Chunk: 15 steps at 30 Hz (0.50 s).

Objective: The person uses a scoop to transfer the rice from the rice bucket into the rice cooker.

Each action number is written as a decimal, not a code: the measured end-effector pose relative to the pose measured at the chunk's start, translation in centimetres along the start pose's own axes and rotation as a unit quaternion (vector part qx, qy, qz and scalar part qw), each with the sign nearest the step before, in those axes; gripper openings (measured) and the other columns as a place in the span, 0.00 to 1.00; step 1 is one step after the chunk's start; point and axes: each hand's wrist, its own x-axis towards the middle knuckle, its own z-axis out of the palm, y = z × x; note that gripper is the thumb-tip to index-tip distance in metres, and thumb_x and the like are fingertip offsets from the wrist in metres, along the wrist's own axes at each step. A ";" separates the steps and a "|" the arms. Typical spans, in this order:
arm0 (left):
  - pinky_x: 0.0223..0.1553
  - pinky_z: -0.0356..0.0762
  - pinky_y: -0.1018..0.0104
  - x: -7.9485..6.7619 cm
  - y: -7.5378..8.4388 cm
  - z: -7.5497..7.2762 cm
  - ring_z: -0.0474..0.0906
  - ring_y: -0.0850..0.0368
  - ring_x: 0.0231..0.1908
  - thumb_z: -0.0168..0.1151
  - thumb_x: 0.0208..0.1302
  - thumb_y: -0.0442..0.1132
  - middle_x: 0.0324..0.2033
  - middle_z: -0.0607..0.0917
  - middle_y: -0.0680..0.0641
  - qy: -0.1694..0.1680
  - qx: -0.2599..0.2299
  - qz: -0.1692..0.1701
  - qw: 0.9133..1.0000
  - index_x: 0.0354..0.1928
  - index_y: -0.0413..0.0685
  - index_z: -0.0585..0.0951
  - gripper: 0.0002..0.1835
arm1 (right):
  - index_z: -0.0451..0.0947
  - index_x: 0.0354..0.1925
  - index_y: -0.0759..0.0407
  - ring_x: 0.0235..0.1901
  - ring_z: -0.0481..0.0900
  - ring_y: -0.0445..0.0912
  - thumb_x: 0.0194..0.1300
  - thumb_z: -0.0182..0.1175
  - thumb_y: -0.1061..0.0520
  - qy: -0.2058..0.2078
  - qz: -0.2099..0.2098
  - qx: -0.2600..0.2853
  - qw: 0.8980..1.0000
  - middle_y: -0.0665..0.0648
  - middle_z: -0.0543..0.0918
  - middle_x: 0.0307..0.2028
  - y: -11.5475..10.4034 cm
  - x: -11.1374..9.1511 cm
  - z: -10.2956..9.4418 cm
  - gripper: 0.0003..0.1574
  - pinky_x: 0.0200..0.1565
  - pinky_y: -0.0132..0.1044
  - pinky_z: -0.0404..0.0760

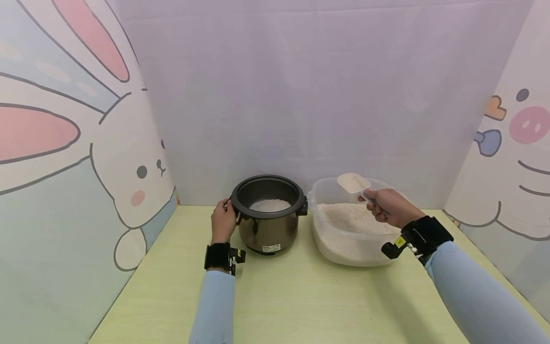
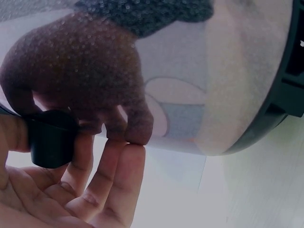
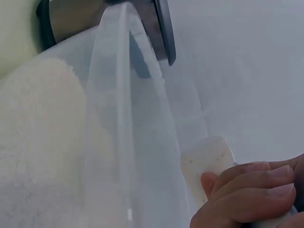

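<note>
Over the pale yellow surface (image 1: 296, 306), my left grip (image 1: 224, 221) holds the black side handle (image 2: 52, 142) of a glossy dark round cooker (image 1: 269, 231) containing whitish grains (image 1: 270, 206). To the right, my right grip (image 1: 393, 208) clasps a white plastic scoop (image 1: 354, 182), loaded with grains, above a translucent plastic tub (image 1: 352, 251) of grains. Behind hangs pale lilac cloth (image 1: 309, 86).
</note>
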 end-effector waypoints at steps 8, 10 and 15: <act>0.36 0.75 0.61 0.0 0.0 0.0 0.81 0.41 0.45 0.45 0.82 0.45 0.49 0.83 0.33 -0.002 -0.006 0.000 1.000 0.66 0.34 0.75 0.24 | 0.59 0.61 0.68 0.23 0.58 0.36 0.86 0.33 0.47 -0.014 -0.015 0.070 0.997 0.48 0.65 0.30 -2.4 -0.1 2.2 0.25 0.26 0.32 0.60; 0.34 0.74 0.63 0.0 -0.1 0.0 0.81 0.41 0.44 0.45 0.82 0.44 0.49 0.83 0.33 -0.003 -0.008 0.002 1.000 0.66 0.34 0.75 0.23 | 0.59 0.62 0.68 0.23 0.57 0.37 0.86 0.33 0.48 -0.014 -0.019 0.074 0.997 0.48 0.65 0.30 -3.0 -0.1 2.9 0.26 0.27 0.33 0.59; 0.35 0.75 0.62 0.0 -0.1 0.1 0.81 0.41 0.45 0.45 0.82 0.44 0.50 0.84 0.33 -0.004 -0.010 0.002 1.000 0.66 0.34 0.75 0.23 | 0.60 0.62 0.68 0.23 0.56 0.38 0.86 0.34 0.51 -0.008 -0.020 0.083 0.996 0.49 0.65 0.29 -4.3 0.1 4.7 0.22 0.27 0.34 0.58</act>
